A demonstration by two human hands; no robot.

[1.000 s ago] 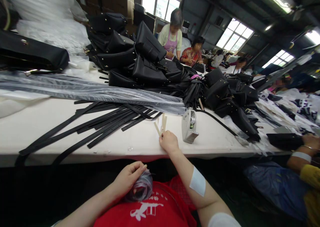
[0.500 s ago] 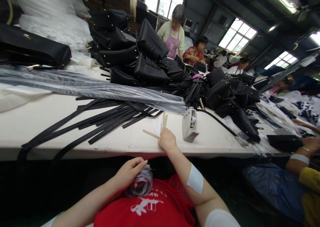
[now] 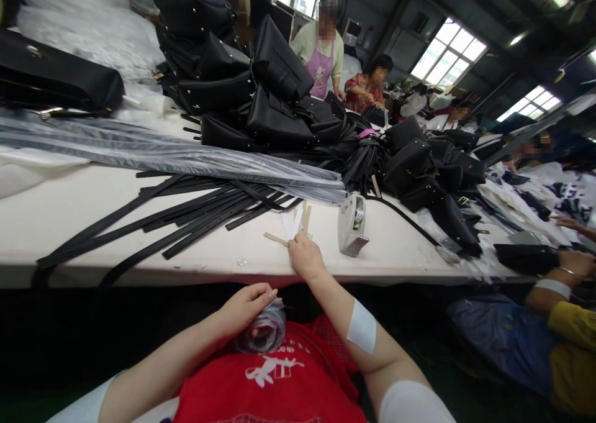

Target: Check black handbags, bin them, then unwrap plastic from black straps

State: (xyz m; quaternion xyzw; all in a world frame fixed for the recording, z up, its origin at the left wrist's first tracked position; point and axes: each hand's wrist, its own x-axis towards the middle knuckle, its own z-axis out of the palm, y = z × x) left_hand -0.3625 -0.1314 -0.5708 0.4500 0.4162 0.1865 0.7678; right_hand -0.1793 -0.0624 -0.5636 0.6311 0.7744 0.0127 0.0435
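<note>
My right hand rests on the white table, its fingers pinched on thin pale strips that fan out in front of it. One tan strip lies flat just left of the fingers. My left hand is below the table edge at my chest, closed around a rolled grey plastic bundle. A grey tape dispenser stands just right of my right hand. Long black straps lie spread across the table to the left.
A heap of black handbags fills the far side of the table, with grey plastic sheeting in front. More bags lie to the right. A co-worker's arm in a yellow sleeve reaches in at right. Other people work beyond.
My right hand has shifted slightly left with the strips; one tan strip now lies flat to its left. The left hand has stayed on the bundle.
</note>
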